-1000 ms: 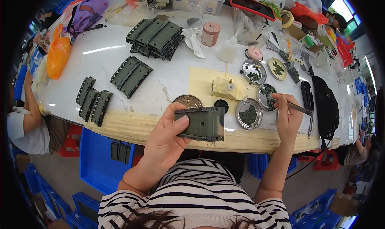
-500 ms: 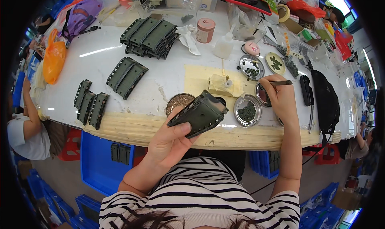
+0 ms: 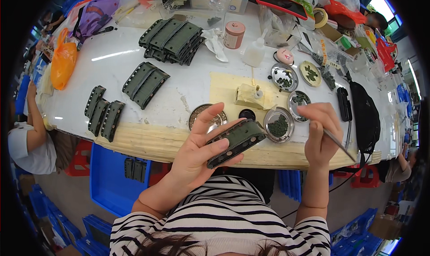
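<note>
My left hand (image 3: 190, 155) grips a dark green, slightly curved panel (image 3: 242, 141) with studded edges and small round brownish spots along its side. The panel is tilted above the table's near edge. My right hand (image 3: 323, 135) is closed round a slim metal tool (image 3: 339, 146), apparently tweezers, which points down to the right. Whether a small part is in those fingers is too small to tell. Between the hands lies a round metal dish (image 3: 291, 117) of tiny green pieces. A second metal dish (image 3: 292, 98) with fewer pieces stands just beyond my right hand.
A stack of green panels (image 3: 172, 36), a separate panel (image 3: 145, 85) and smaller ones (image 3: 112, 120) lie left. Beyond my hands are a yellow-wrapped block (image 3: 251, 95), a squeeze bottle (image 3: 253, 54) and a pink jar (image 3: 234, 34). A black pouch (image 3: 365, 112) lies right; a blue tray (image 3: 107, 189) sits below.
My right hand has come back from the dishes toward me, and its tool has swung to point down right. My left hand has turned the panel, showing its spotted side.
</note>
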### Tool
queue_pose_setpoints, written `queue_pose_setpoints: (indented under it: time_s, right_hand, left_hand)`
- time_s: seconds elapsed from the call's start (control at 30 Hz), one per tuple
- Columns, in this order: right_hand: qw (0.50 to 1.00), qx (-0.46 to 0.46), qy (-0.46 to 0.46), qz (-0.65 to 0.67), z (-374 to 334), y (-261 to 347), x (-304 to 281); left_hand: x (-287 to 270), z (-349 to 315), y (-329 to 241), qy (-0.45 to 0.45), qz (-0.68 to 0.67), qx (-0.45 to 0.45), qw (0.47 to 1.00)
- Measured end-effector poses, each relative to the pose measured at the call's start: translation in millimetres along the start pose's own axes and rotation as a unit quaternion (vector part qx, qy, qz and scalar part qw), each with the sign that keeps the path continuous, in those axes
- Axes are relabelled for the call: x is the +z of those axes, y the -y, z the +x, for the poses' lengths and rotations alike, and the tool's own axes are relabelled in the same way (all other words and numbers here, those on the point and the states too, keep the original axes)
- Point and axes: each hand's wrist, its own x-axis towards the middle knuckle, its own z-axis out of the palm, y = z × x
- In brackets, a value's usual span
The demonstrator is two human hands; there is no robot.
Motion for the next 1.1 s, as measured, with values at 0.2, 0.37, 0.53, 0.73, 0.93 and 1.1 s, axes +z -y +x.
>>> queue_pose_setpoints:
  time_s: [0.2,0.37,0.53,0.73,0.93,1.1]
  right_hand:
    - [0.959,-0.246,0.082,-0.117,-6.7,57.1,23.3]
    - [0.940,-0.286,0.106,-0.151,-16.4,60.0,34.1]
    - [0.968,-0.223,0.104,-0.053,-13.1,58.3,37.2]
    - [0.935,0.151,0.158,0.278,0.4,44.7,27.7]
    - [0.914,0.209,0.156,0.312,-0.9,42.6,33.5]
    - [0.920,0.208,0.145,0.299,-1.3,46.0,38.6]
  left_hand:
    - [-9.7,5.9,10.2,0.019,0.058,-0.044,0.997]
    - [-10.6,5.8,10.3,0.042,0.062,-0.038,0.996]
    - [-15.4,6.6,10.9,0.056,0.127,0.002,0.990]
    - [-10.4,5.3,5.6,0.055,0.145,-0.004,0.988]
    - [-14.4,7.1,8.2,0.050,0.230,0.063,0.970]
    - [-13.8,7.5,7.9,0.044,0.252,0.086,0.963]
